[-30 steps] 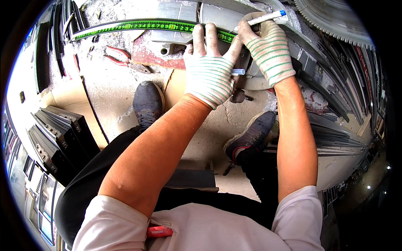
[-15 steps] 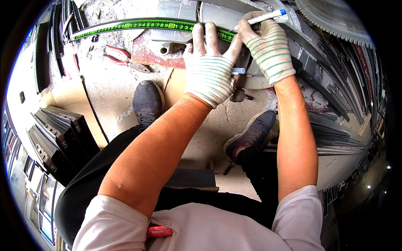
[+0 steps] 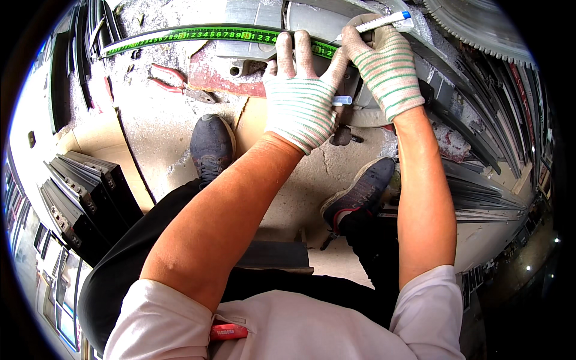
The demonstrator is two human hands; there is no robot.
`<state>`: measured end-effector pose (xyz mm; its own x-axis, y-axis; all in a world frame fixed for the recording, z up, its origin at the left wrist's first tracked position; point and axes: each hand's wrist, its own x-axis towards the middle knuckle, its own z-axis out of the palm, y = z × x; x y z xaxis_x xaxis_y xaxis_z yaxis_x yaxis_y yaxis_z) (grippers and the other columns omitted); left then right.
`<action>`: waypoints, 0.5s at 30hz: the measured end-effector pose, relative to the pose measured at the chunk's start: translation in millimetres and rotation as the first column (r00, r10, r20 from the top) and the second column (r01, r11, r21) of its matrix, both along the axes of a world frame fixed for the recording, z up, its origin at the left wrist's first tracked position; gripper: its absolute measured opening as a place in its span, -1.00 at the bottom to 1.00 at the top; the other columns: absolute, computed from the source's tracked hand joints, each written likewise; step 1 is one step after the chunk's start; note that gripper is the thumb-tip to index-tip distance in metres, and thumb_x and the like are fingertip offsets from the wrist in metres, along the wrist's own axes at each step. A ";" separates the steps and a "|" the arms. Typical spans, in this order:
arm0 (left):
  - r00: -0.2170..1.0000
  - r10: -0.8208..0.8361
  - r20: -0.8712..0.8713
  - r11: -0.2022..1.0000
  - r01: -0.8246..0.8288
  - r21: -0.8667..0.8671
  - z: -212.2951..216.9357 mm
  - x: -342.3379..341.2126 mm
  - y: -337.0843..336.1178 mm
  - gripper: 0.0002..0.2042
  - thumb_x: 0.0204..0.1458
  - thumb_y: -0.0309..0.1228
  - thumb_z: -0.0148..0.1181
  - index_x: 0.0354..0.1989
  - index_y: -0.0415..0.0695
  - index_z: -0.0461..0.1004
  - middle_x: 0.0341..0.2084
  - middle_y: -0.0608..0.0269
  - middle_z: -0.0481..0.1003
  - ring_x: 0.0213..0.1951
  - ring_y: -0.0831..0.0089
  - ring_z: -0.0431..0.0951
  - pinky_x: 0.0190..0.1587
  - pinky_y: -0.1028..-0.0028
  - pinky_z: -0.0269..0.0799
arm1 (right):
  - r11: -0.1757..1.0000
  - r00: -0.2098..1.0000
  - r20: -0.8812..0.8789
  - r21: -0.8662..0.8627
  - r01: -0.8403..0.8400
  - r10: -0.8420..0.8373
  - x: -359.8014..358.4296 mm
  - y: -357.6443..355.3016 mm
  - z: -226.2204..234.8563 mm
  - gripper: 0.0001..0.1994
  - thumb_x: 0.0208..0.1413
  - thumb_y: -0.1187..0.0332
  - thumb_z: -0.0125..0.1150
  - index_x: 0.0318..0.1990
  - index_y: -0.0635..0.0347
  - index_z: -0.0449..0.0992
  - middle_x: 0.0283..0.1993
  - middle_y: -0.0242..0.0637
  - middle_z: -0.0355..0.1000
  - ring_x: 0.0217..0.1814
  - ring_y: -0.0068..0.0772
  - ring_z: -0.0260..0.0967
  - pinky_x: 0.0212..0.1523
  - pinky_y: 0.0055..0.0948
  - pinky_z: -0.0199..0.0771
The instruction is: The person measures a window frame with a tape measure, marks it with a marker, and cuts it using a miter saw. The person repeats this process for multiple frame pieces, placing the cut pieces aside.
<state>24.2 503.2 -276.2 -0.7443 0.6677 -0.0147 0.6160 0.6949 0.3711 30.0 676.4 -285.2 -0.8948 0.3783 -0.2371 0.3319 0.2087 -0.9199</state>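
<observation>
A bright green tape measure blade [image 3: 204, 32] lies along a long dark strip [image 3: 150, 35] that runs across the top. My left hand [image 3: 302, 99], in a white glove with green stripes, presses the blade with its index and middle fingers stretched out and its thumb apart. A clear bluish tube [image 3: 342, 101] sticks out beside that palm; its other end is hidden. My right hand [image 3: 387, 69], gloved alike, is closed round a white marker pen [image 3: 382, 22] with a blue end. The marker's tip is near the blade, right of my left fingers.
Red-handled pliers [image 3: 174, 81] lie on the floor, left of my left hand. A large toothed saw blade [image 3: 480, 27] stands at the upper right. Dark metal profiles are stacked to the right [image 3: 504, 108] and left [image 3: 90, 192]. My shoes [image 3: 213, 144] are just below the work.
My right hand and the marker have shifted very slightly. My left hand stays pressed on the tape measure.
</observation>
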 end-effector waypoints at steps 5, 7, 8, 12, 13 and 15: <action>0.999 0.001 0.038 1.000 0.000 -0.026 -2.1 0.1 -0.5 -0.12 -0.19 -0.13 0.39 0.45 0.38 0.21 0.44 -0.38 -0.02 0.42 -0.45 -0.06 0.20 -0.27 0.17 | 0.999 1.000 -0.009 -0.045 0.016 -0.017 -0.7 0.0 -5.0 -0.85 0.29 0.33 0.28 -0.10 0.19 0.54 -0.30 -0.46 0.50 -0.29 -0.69 0.42 -0.25 -0.57 0.48; 0.999 0.002 0.033 1.000 -0.001 -0.023 -2.7 0.2 -0.7 -0.12 -0.19 -0.13 0.39 0.44 0.38 0.21 0.44 -0.38 -0.01 0.42 -0.45 -0.06 0.20 -0.27 0.18 | 1.000 1.000 0.005 -0.026 0.018 -0.018 -1.1 -0.2 -4.9 -0.85 0.29 0.33 0.28 -0.10 0.18 0.54 -0.31 -0.47 0.50 -0.29 -0.69 0.41 -0.27 -0.57 0.47; 1.000 0.002 0.029 1.000 -0.001 -0.022 -3.1 0.0 -1.0 -0.13 -0.19 -0.13 0.39 0.44 0.37 0.21 0.43 -0.38 -0.01 0.42 -0.45 -0.06 0.19 -0.27 0.18 | 1.000 1.000 0.020 -0.003 0.019 -0.019 -1.5 -0.9 -3.2 -0.86 0.29 0.34 0.28 -0.11 0.18 0.54 -0.31 -0.47 0.50 -0.29 -0.69 0.41 -0.27 -0.57 0.47; 0.999 0.002 0.036 1.000 -0.001 -0.022 -1.4 0.2 0.7 -0.13 -0.18 -0.13 0.38 0.44 0.37 0.21 0.43 -0.39 -0.01 0.41 -0.45 -0.04 0.19 -0.27 0.18 | 0.998 0.999 0.027 0.040 0.044 -0.045 -2.9 -2.8 -1.7 -0.88 0.29 0.35 0.26 -0.13 0.19 0.55 -0.34 -0.47 0.50 -0.31 -0.70 0.39 -0.28 -0.57 0.45; 0.999 0.000 0.032 1.000 0.001 -0.017 -1.6 0.4 0.9 -0.13 -0.18 -0.13 0.38 0.44 0.37 0.21 0.43 -0.39 -0.01 0.41 -0.45 -0.04 0.19 -0.27 0.18 | 0.998 0.998 -0.008 0.013 0.069 -0.069 -3.1 -4.8 0.3 -0.88 0.29 0.36 0.25 -0.15 0.21 0.55 -0.35 -0.47 0.49 -0.31 -0.70 0.38 -0.28 -0.58 0.44; 1.000 -0.006 0.022 1.000 0.006 -0.003 -1.8 0.9 0.2 -0.14 -0.17 -0.14 0.38 0.44 0.36 0.22 0.43 -0.39 -0.01 0.40 -0.45 -0.02 0.20 -0.26 0.19 | 0.992 0.990 -0.075 -0.042 0.119 -0.122 -0.9 -9.6 5.1 -0.89 0.29 0.37 0.23 -0.19 0.23 0.55 -0.37 -0.48 0.48 -0.33 -0.70 0.37 -0.29 -0.59 0.42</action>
<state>25.1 503.3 -278.0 -0.7395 0.6723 -0.0333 0.6119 0.6921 0.3827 29.1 666.8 -280.2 -0.8595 0.4764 -0.1851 0.2803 0.1366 -0.9502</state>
